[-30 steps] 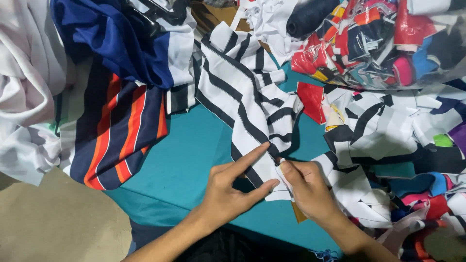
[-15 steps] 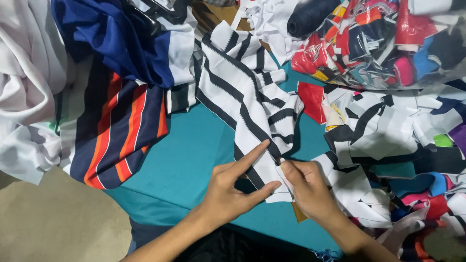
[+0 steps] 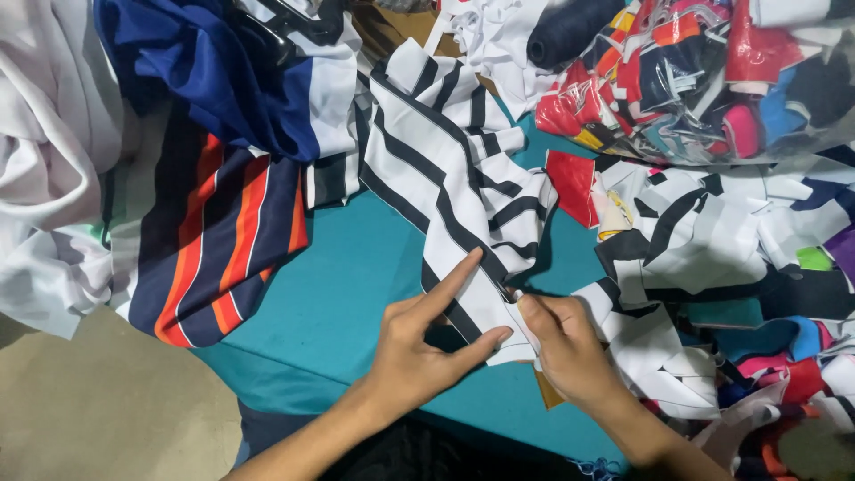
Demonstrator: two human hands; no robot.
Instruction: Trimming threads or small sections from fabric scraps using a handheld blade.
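A long white fabric strip with black stripes (image 3: 445, 169) runs from the top middle down to my hands on a teal cloth-covered table (image 3: 338, 303). My left hand (image 3: 419, 343) presses on the strip's lower end, index finger stretched along it and thumb under its edge. My right hand (image 3: 570, 352) pinches the same end from the right, fingertips meeting the left thumb. Whether a small tool sits in the right fingers I cannot tell.
A navy, orange and white striped garment (image 3: 223, 214) and white cloth (image 3: 44, 160) lie at the left. A heap of black-and-white offcuts (image 3: 704, 232) and coloured scraps fills the right. A clear bag of bright scraps (image 3: 695, 71) sits top right.
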